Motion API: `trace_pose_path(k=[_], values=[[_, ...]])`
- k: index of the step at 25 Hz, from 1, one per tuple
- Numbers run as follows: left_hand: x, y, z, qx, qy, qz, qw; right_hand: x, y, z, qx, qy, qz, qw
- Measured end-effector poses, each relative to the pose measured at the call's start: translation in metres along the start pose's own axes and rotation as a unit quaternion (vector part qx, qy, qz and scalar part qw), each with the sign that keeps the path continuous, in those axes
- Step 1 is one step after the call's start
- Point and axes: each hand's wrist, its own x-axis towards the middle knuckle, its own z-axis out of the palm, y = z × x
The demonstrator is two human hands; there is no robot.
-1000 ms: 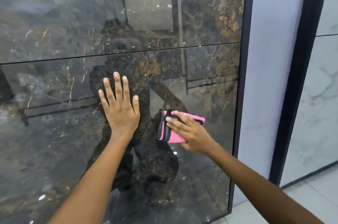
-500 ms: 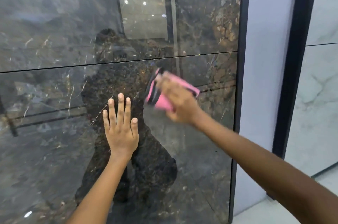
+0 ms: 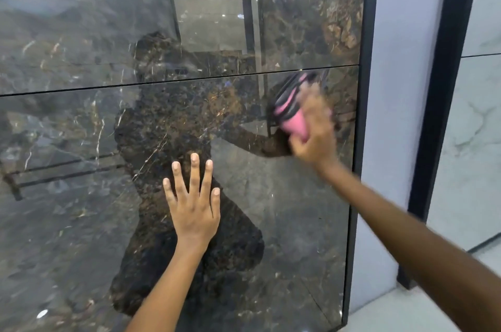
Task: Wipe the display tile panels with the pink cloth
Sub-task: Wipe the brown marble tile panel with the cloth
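Two glossy dark marble display tile panels stand one above the other, the lower panel [image 3: 67,209] and the upper panel [image 3: 81,19], split by a thin horizontal joint. My left hand [image 3: 193,207] lies flat on the lower panel with its fingers spread and straight. My right hand [image 3: 315,131], blurred by motion, presses the pink cloth [image 3: 291,114] with dark stripes against the lower panel near its top right corner, just under the joint. Most of the cloth sits under the hand, so I cannot make out the fingers.
A black frame edge [image 3: 363,114] borders the dark panels on the right. Beyond it stand a pale grey wall strip [image 3: 401,87], another black post [image 3: 444,87] and a light marble panel [image 3: 474,128]. Light floor [image 3: 406,312] shows at the bottom right.
My right hand has swept the pink cloth up and to the right across the lower panel, from beside my left hand to near the top right corner. My left hand stays flat on the panel.
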Motion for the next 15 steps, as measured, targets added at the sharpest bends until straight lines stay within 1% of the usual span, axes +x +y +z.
trace_pose_path(k=[1, 2, 3, 4, 5, 6, 7, 8, 9, 10, 11, 12, 13, 14, 15], values=[[0.0, 0.0, 0.001, -0.009, 0.006, -0.001, 1.0, -0.041, -0.021, 0.018, 0.003, -0.053, -0.088, 0.995], [0.001, 0.0, 0.002, -0.014, 0.011, 0.001, 1.0, -0.087, -0.035, 0.031, -0.014, -0.133, -0.221, 0.966], [0.003, 0.0, 0.003, -0.013, 0.013, 0.001, 1.0, -0.125, -0.043, 0.034, -0.035, -0.219, -0.356, 0.908], [0.005, 0.0, 0.003, -0.009, 0.012, 0.002, 1.0, -0.148, -0.039, 0.031, -0.042, -0.295, -0.446, 0.844], [0.005, 0.0, 0.002, -0.002, 0.011, 0.003, 1.0, -0.149, -0.027, 0.022, -0.025, -0.34, -0.475, 0.811], [0.003, -0.001, 0.001, 0.008, 0.01, 0.006, 1.0, -0.134, -0.011, 0.011, -0.002, -0.359, -0.451, 0.817], [0.001, -0.001, 0.002, 0.022, 0.009, 0.008, 1.0, -0.107, 0.004, 0.001, -0.001, -0.326, -0.393, 0.86], [-0.002, -0.002, 0.003, 0.034, 0.009, 0.01, 0.999, -0.074, 0.02, -0.009, -0.012, -0.255, -0.302, 0.919], [-0.004, -0.002, 0.004, 0.039, 0.009, 0.011, 0.999, -0.038, 0.038, -0.018, -0.022, -0.165, -0.203, 0.965], [-0.006, -0.002, 0.005, 0.039, 0.011, 0.011, 0.999, -0.006, 0.053, -0.026, -0.013, -0.077, -0.092, 0.993], [-0.007, -0.002, 0.007, 0.04, 0.014, 0.012, 0.999, 0.011, 0.058, -0.026, 0.003, 0.0, 0.011, 1.0], [-0.006, -0.002, 0.008, 0.04, 0.017, 0.011, 0.999, 0.011, 0.053, -0.019, 0.018, 0.053, 0.086, 0.995], [-0.004, -0.001, 0.009, 0.038, 0.019, 0.009, 0.999, -0.007, 0.04, -0.007, 0.032, 0.064, 0.12, 0.99], [-0.002, 0.0, 0.009, 0.034, 0.02, 0.01, 0.999, -0.045, 0.023, 0.006, 0.03, 0.024, 0.097, 0.994], [0.0, 0.0, 0.008, 0.03, 0.019, 0.012, 0.999, -0.091, 0.008, 0.018, 0.015, -0.059, 0.01, 0.998]])
